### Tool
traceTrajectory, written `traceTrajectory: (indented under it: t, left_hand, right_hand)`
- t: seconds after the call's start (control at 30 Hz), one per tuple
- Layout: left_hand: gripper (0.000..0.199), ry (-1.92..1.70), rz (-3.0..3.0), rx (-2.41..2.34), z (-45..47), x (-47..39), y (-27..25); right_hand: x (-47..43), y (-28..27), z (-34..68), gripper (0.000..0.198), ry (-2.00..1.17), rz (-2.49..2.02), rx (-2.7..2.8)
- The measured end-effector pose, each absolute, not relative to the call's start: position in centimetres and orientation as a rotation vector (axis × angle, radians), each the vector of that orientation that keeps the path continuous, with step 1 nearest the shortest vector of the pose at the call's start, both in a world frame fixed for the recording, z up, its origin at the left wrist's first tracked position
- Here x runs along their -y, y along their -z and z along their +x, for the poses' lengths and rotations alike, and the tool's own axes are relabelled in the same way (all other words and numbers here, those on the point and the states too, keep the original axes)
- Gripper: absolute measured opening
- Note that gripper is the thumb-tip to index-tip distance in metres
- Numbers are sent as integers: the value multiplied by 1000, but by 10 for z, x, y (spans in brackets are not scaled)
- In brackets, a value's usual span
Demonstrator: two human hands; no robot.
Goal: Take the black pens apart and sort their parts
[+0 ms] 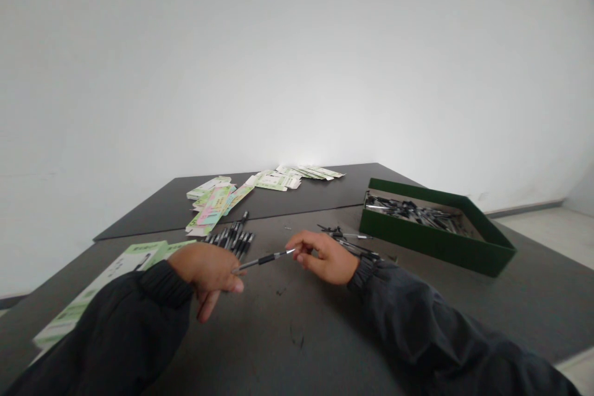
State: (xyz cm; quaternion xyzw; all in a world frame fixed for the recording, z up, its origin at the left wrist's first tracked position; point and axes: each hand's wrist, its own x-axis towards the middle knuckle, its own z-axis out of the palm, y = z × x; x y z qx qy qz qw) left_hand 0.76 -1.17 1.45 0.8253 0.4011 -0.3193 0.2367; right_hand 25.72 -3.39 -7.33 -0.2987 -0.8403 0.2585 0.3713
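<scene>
Head view: left hand [208,269] pinches a pen [266,259], right hand [327,256] curled at its tip, grip unclear.

one skinny pen [265,259], see-through greyish barrel, chunky black grip partway along, shiny silvery tip showing, held pretty much sideways around mid-scene, tip end pointing right, angled slightly up or far, can't tell which

On our counter [260,346], we have cartons [121,266] left, a box [431,251] holding pens [413,213] right, loose pens [234,239] between.
</scene>
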Motion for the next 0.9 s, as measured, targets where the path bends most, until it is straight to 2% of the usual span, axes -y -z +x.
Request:
traceTrajectory:
  t: [0.9]
  left_hand:
    - [52,901,2325,-1142,10,17,-19]
  right_hand:
    - [36,73,255,30,-592,-796,2160]
